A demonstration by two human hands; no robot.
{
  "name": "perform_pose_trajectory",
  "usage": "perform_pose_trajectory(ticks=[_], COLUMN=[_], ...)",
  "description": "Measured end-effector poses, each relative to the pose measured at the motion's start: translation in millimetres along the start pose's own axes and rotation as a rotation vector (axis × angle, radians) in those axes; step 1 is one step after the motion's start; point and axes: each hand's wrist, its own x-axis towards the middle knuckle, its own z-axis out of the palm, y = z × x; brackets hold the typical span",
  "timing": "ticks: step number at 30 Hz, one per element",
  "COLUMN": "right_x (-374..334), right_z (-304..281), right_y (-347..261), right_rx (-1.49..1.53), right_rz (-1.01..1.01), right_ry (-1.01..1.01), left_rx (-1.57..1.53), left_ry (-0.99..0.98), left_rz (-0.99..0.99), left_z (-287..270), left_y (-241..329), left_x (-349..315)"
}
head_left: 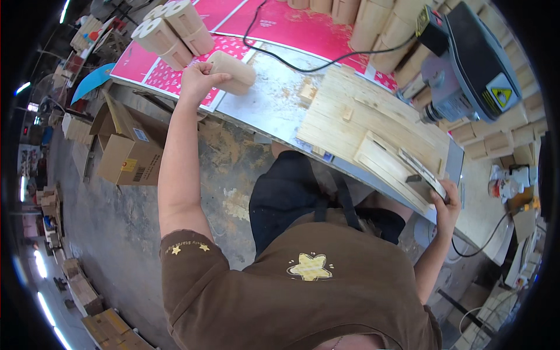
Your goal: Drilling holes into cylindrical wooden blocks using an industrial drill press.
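At the far left of the bench, my left hand (200, 83) is closed round the end of a pale rounded wooden block (235, 74), which lies tilted on its side close to the bench top. My right hand (448, 205) grips the near end of a narrow wooden bar (415, 163) with a small dark piece beside it. That bar lies on a wooden jig (385, 166), fixed along the front of a wide board (338, 111). My right fingers are partly hidden behind the bar's end.
A drill press head (472, 64) stands over the board's right side. A black cable (326, 67) crosses the bench. Stacked wooden blocks (169, 38) stand at the far left, and more wooden pieces (373, 26) line the back. A cardboard box (131, 151) sits below the bench's left end.
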Motion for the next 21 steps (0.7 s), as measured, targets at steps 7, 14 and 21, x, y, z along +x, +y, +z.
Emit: perform_pose_trajectory(ticks=[7, 14, 21], right_x=[2.1, -4.1, -2.5], right_z=[-5.2, -3.8, 3.6], right_y=[-8.0, -6.9, -17.4], right_rx=[-0.057, 0.023, 0.003], right_rz=[0.038, 0.144, 0.156], right_ry=[-0.018, 0.055, 0.102], left_rx=[0.666, 0.496, 0.463], left_ry=[0.274, 0.393, 0.506], left_rz=[0.089, 0.013, 0.187], left_z=[-29.7, -21.9, -5.2], left_y=[-33.7, -59.7, -83.5], left_x=[64.2, 115.2, 132.8])
